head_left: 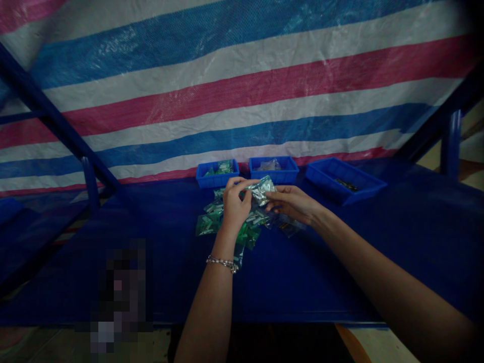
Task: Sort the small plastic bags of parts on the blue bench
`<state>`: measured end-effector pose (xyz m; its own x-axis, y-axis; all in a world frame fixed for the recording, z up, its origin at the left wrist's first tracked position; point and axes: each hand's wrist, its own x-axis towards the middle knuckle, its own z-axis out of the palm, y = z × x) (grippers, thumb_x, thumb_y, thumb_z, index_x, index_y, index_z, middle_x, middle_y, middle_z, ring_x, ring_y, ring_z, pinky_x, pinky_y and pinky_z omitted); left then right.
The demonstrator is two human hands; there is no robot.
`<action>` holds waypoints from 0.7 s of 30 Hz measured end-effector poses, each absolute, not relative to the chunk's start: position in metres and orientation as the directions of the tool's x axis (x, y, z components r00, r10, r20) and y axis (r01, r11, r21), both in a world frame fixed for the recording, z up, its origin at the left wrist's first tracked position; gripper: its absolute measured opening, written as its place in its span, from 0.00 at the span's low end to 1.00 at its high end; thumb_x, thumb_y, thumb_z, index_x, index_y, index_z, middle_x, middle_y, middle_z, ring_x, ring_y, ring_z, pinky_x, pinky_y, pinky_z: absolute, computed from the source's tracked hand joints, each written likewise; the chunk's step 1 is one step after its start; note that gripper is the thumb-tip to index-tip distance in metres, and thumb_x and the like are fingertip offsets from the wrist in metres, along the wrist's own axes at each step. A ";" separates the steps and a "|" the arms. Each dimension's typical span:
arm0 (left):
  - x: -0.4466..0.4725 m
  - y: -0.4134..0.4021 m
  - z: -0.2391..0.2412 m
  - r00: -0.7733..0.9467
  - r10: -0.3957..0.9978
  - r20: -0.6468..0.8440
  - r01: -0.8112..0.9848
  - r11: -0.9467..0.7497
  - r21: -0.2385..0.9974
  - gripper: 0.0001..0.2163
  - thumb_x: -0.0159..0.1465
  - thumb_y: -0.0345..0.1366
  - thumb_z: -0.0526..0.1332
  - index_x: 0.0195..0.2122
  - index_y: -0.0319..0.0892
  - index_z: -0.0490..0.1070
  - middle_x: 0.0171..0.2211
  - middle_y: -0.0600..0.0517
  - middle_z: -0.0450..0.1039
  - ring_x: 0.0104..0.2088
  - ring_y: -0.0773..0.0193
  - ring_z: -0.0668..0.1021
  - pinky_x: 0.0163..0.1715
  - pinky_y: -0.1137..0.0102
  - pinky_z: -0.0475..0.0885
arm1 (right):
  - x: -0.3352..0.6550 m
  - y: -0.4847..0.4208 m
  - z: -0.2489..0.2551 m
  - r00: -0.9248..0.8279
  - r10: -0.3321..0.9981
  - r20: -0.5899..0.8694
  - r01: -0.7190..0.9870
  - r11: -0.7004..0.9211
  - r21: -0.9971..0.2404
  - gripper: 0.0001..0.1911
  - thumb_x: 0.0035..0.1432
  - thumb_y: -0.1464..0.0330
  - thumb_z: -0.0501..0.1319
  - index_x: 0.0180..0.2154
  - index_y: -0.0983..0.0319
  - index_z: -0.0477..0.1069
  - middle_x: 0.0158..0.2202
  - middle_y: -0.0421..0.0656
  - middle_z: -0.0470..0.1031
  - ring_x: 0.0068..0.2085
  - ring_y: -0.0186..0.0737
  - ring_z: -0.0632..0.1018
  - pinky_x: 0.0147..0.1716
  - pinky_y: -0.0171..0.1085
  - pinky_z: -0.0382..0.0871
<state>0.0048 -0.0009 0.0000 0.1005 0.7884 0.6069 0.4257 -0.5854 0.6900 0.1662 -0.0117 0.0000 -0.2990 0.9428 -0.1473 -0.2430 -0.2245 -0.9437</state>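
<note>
My left hand and my right hand meet above the table, both pinching a small shiny plastic packet with silvery contents. A loose heap of green-tinted plastic packets lies on the blue table, directly beneath and beside my left hand. Darker clear packets lie under my right hand. A silver chain bracelet circles my left wrist.
Several blue plastic trays stand in a row at the table's far side: one with green packets, one with clear packets, and one with dark small items. Blue metal posts frame a striped tarpaulin behind. A pixelated blur covers the near left.
</note>
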 end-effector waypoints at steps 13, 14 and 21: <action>0.010 0.002 -0.001 0.177 0.956 0.235 0.139 -0.261 0.955 0.11 0.49 0.37 0.65 0.31 0.35 0.73 0.26 0.48 0.73 0.25 0.68 0.73 0.26 0.73 0.68 | 0.166 -0.011 -0.004 -0.256 0.966 -0.030 -0.186 -0.079 -0.979 0.12 0.42 0.65 0.67 0.29 0.64 0.71 0.22 0.38 0.72 0.21 0.30 0.73 0.20 0.30 0.59; 0.009 0.002 -0.001 0.182 0.955 0.234 0.143 -0.261 0.955 0.11 0.49 0.37 0.64 0.30 0.35 0.73 0.25 0.49 0.73 0.25 0.68 0.73 0.26 0.73 0.68 | 0.166 -0.012 -0.004 -0.252 0.967 -0.024 -0.182 -0.072 -0.981 0.12 0.41 0.65 0.67 0.29 0.65 0.71 0.22 0.38 0.72 0.21 0.29 0.72 0.20 0.30 0.59; 0.008 0.002 -0.001 0.146 0.938 0.313 0.197 -0.338 0.920 0.08 0.49 0.35 0.64 0.28 0.36 0.73 0.24 0.50 0.73 0.26 0.67 0.74 0.28 0.72 0.69 | 0.164 -0.011 -0.003 -0.236 0.972 -0.014 -0.146 -0.049 -0.988 0.14 0.41 0.64 0.68 0.31 0.64 0.71 0.21 0.38 0.72 0.21 0.31 0.72 0.20 0.30 0.59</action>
